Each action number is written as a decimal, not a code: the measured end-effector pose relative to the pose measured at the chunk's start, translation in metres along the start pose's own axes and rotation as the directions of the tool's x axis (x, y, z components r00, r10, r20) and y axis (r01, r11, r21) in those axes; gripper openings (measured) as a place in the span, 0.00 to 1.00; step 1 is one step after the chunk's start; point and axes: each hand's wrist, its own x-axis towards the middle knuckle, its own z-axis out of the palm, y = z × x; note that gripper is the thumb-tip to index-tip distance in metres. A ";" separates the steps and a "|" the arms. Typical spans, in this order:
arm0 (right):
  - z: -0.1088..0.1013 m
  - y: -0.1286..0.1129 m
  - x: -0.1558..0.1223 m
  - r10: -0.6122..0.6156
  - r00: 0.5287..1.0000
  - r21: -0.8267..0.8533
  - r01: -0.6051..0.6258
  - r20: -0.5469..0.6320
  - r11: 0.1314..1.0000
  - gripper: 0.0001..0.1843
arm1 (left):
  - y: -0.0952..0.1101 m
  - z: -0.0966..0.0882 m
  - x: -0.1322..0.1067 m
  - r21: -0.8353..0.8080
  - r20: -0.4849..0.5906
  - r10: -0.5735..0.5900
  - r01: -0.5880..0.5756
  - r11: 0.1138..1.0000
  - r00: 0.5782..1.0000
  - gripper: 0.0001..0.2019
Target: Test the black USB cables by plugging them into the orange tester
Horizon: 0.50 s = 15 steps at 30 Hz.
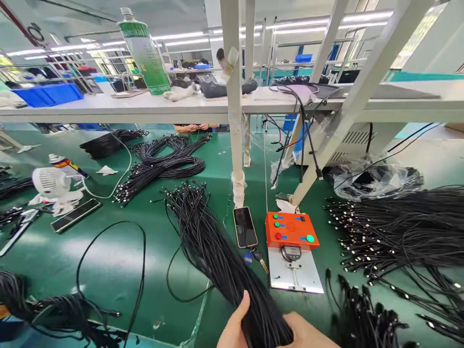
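Observation:
A thick bundle of black cables (221,246) runs from mid-table down to the bottom edge, its connector ends fanned out at the far end. My left hand (235,326) wraps the near part of the bundle from the left, thumb on top. From the right side my right hand (304,331) grips the same bundle; most of its fingers are hidden beneath or behind the cables. Just right of the bundle lie a smartphone (245,227) and a key (260,258). Beyond them stands an orange tester box (292,229) with a dial gauge (291,253) on a metal plate (295,279).
More cable bundles lie at the right (409,227), lower right (369,314), back left (170,157) and lower left (61,309). A white fan (52,183) and a dark flat device (76,215) sit left. A shelf post (235,106) rises mid-table; a co-worker's hands (195,128) show behind.

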 end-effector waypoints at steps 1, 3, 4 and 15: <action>0.001 -0.008 0.000 -0.025 0.999 -0.027 0.026 0.038 0.999 0.14 | -0.001 0.004 -0.001 -0.046 0.018 0.016 -0.015 0.999 1.000 0.24; 0.004 -0.017 0.002 -0.076 0.992 -0.125 0.088 0.096 0.988 0.11 | -0.002 0.009 -0.001 -0.111 0.031 0.110 -0.106 0.988 0.993 0.22; 0.005 -0.018 0.003 -0.099 0.988 -0.170 0.118 0.116 0.978 0.10 | -0.002 0.011 0.000 -0.150 0.035 0.185 -0.178 0.973 0.982 0.22; 0.038 -0.041 -0.005 -0.387 0.922 -0.410 0.341 -0.032 0.846 0.13 | 0.046 0.064 -0.060 -0.424 0.208 0.542 -0.424 0.800 0.814 0.15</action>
